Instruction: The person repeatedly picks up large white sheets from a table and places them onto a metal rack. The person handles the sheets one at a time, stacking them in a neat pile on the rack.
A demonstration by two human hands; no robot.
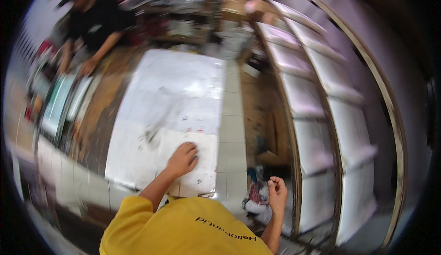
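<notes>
A large white sheet (170, 87) with dark smudges and small red and black marks covers the work table. My left hand (183, 159) rests on its near part, palm down, with nothing visible in it. Off the table's right side my right hand (277, 193) is raised, its thumb and fingers drawn together. Whatever they pinch, if anything, is too small or blurred to make out. Beside that hand, lower down, lies a bundle of white, red and dark cloth (258, 197).
A wooden-framed rack (337, 131) with rows of white panels stands at the right. Tiled floor (232, 131) runs along the table. At the far left a person in black (96, 25) works over a pale-green framed panel (59, 101). Cluttered shelves (179, 14) stand behind.
</notes>
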